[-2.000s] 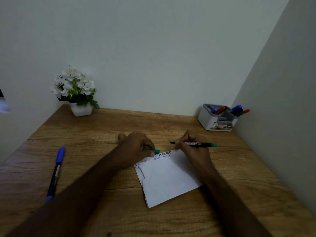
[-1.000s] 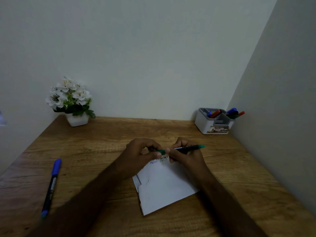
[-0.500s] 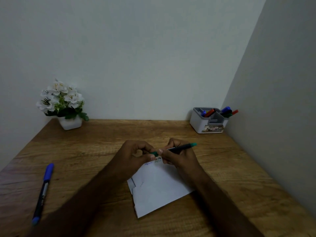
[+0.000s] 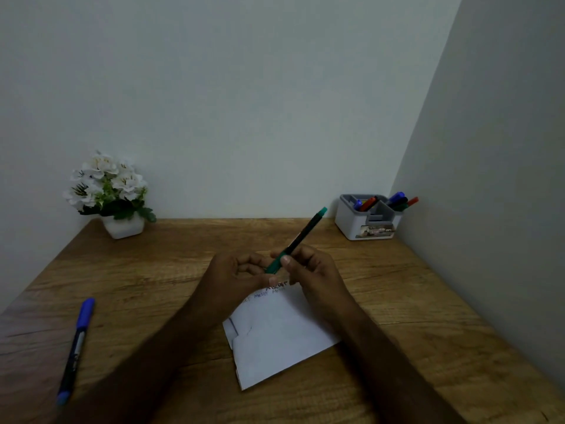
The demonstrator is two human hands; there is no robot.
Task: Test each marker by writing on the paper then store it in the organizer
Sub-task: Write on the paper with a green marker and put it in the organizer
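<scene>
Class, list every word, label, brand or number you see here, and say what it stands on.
Handwriting on the paper, top edge: several short words in dark, blue and orange ink, too blurred to read.
Label on the organizer front: too small to read.
Print on the blue marker barrel: blurred, unreadable.

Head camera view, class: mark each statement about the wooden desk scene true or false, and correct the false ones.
1. The right hand grips the green-capped black marker. True.
2. The blue-capped marker stands in the grey-and-white desk organizer. False: it lies on the wooden desk, at the left.
3. The folded white paper carries writing near its far edge. True.
4. The white pot of white flowers sits at the desk's far right corner. False: it sits at the far left; the organizer is at the far right.
5. The left hand rests flat on the paper. False: its fingers are curled beside the marker's lower end.
</scene>
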